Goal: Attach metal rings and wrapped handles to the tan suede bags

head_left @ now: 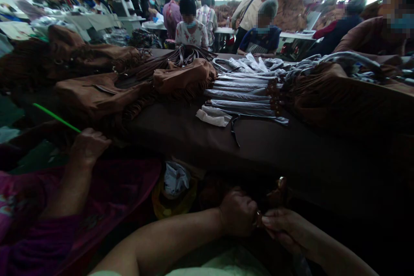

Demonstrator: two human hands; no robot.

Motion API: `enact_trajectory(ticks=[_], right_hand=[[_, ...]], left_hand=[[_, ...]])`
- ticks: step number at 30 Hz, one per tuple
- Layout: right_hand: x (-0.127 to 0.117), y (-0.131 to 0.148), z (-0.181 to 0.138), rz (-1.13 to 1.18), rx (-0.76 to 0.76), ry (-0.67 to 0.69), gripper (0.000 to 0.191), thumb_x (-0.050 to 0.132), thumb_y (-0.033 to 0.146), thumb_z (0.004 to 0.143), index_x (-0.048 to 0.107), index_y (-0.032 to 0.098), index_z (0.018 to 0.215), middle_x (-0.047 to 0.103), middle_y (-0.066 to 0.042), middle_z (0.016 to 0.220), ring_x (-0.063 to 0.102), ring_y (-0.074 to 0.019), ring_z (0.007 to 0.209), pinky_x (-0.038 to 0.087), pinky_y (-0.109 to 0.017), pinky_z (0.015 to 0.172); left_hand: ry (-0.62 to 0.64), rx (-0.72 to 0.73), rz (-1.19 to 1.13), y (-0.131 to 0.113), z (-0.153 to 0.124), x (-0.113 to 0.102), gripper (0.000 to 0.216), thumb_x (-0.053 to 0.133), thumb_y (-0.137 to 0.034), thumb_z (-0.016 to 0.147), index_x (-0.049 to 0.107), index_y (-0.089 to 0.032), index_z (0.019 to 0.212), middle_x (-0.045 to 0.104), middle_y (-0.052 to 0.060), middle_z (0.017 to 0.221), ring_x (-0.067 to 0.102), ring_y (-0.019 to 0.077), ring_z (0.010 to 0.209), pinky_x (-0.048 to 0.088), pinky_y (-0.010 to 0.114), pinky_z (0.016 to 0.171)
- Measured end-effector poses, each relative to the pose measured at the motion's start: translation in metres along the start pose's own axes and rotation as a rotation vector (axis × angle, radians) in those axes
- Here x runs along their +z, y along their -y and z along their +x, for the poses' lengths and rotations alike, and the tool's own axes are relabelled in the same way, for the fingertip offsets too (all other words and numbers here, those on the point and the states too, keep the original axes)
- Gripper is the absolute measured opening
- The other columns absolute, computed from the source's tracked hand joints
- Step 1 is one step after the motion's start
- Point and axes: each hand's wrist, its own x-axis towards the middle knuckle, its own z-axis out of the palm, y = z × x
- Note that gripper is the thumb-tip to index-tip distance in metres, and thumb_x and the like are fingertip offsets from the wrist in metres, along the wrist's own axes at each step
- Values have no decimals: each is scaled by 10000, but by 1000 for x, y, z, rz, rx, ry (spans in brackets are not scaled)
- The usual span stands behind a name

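Observation:
My left hand (237,212) is closed in a fist low in the view, below the edge of the dark table (258,146). My right hand (286,228) meets it from the right, fingers pinched together. Between them they grip a small brown piece with a metal ring (280,189) sticking up; the light is too dim to name it. A co-worker's hand (89,144) at the left is closed on a thin green stick (54,117).
Brown fringed bags (181,77) and brown suede pieces (97,95) are heaped on the table. Plastic-wrapped straps (242,95) lie in a row mid-table. More brown material (339,95) fills the right side. Several people sit across the table.

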Motion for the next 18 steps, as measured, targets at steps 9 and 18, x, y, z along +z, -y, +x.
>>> enact_trajectory(ticks=[9,18], right_hand=[[6,5,-4,-61,-44,-35,512,619,679,655,501,184,606,304,123,320,172,-14,279,83,-180,311],[22,22,-3,-336,-244,-154,631,413,783,757,525,179,612,478,34,454,377,-76,384,264,-217,403]], left_hand=[[115,-41,-5,-7,-2,2,176,536,-330,800,569,-163,757,636,87,704,605,214,674,405,395,769],[136,-178,-344,-4,2,-39,524,624,-667,737,574,-181,927,635,54,915,588,233,896,415,347,834]])
